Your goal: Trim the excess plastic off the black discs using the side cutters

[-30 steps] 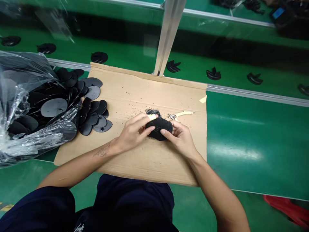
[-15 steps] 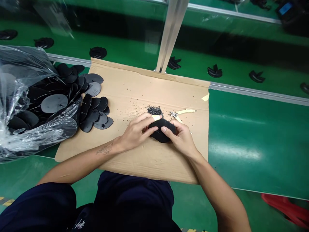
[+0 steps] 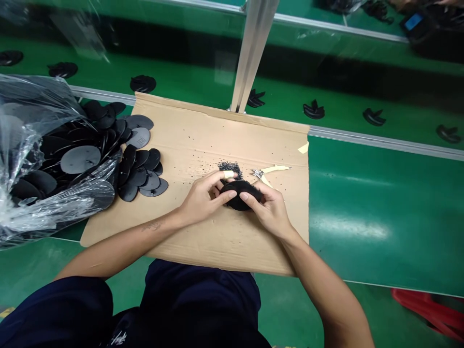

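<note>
Both hands grip one small stack of black plastic discs [image 3: 239, 195] over a cardboard sheet [image 3: 203, 140]. My left hand [image 3: 203, 199] wraps its fingers round the stack's left side; its index fingertip is taped. My right hand [image 3: 268, 209] closes on the right side. A heap of black shavings [image 3: 230, 167] lies just beyond the stack. Small cutters with pale handles [image 3: 268, 171] rest on the cardboard beside my right hand.
A clear plastic bag [image 3: 32, 145] full of black discs lies at the left, with loose discs [image 3: 143, 171] spilled onto the cardboard. Black fan-shaped parts [image 3: 313, 110] sit along the green conveyor behind. A metal post [image 3: 252, 53] rises at the cardboard's far edge.
The disc stack has been turned in my hands and pressed into a tighter, flatter bundle. Both hands stay in place. The fan-shaped parts on the conveyor have drifted left.
</note>
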The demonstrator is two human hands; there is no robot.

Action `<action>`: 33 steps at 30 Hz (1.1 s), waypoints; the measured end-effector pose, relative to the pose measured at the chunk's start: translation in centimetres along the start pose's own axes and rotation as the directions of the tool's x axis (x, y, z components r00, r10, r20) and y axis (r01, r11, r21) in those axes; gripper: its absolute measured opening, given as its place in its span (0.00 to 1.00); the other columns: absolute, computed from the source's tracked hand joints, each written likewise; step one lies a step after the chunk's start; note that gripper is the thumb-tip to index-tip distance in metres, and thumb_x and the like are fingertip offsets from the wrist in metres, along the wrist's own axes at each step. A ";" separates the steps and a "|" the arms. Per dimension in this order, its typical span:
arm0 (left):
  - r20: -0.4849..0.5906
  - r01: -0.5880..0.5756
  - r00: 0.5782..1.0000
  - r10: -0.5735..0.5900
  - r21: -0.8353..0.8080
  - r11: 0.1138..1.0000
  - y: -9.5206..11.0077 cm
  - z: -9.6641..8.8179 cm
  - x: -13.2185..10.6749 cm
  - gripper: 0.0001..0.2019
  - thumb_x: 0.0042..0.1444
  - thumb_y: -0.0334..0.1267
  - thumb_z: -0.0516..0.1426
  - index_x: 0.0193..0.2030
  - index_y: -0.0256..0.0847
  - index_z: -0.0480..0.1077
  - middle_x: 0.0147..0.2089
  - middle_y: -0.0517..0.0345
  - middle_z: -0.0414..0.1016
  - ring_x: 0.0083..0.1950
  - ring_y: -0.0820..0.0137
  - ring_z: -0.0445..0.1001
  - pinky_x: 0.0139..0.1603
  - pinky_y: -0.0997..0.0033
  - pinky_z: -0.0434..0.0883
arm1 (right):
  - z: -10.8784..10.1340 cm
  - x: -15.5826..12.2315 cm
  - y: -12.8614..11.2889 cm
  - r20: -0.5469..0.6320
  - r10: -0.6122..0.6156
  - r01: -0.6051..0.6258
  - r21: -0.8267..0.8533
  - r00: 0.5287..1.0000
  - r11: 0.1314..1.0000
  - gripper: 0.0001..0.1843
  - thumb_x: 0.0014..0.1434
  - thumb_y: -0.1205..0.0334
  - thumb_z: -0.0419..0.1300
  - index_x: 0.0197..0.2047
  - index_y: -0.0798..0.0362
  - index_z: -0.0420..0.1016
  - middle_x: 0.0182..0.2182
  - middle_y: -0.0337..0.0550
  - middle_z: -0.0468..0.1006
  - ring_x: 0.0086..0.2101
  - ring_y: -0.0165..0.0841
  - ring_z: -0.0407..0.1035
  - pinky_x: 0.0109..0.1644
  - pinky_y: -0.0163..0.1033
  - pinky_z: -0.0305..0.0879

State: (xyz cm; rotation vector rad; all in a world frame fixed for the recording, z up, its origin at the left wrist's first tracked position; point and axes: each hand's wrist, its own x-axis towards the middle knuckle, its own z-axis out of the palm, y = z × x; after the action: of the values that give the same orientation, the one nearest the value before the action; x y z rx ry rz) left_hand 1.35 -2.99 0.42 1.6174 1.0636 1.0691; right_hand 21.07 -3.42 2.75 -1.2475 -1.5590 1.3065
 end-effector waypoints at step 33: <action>0.126 -0.546 0.837 0.532 0.235 0.804 0.8 -1.2 0.4 0.12 0.68 0.41 0.59 0.54 0.37 0.75 0.43 0.48 0.83 0.44 0.68 0.81 0.44 0.67 0.78 | -0.3 -0.2 1.6 0.137 -0.556 0.571 -0.275 0.820 0.774 0.06 0.66 0.70 0.62 0.46 0.54 0.79 0.43 0.49 0.86 0.40 0.33 0.82 0.44 0.34 0.78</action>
State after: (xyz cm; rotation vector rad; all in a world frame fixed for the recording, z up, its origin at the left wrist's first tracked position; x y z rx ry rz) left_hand 0.43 -2.52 1.50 2.2401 0.7364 1.2756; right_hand 21.71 -3.52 1.29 -0.8059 -2.0240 0.7229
